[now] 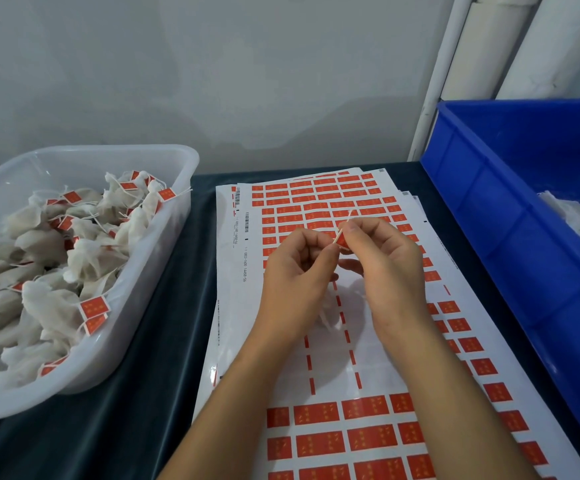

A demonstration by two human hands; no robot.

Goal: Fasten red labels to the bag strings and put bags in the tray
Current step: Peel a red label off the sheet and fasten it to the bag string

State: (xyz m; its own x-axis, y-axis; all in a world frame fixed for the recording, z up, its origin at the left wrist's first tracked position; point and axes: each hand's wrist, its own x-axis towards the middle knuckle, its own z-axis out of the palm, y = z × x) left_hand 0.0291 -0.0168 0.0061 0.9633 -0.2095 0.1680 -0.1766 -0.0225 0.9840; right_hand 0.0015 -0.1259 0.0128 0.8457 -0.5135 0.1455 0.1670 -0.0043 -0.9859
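Head view, centre of frame: left hand (300, 268) and right hand (382, 258) pinch a red label (342, 241) around a thin string (345, 221). Its light, limp bag (330, 313) seemingly hangs below; best handled by the string.

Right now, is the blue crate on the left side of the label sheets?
No, the blue crate stands right of the label sheets; the clear tray is on the left.

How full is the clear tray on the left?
Mostly full: the clear tray holds a heap of white bags with red labels, piled near its rim.
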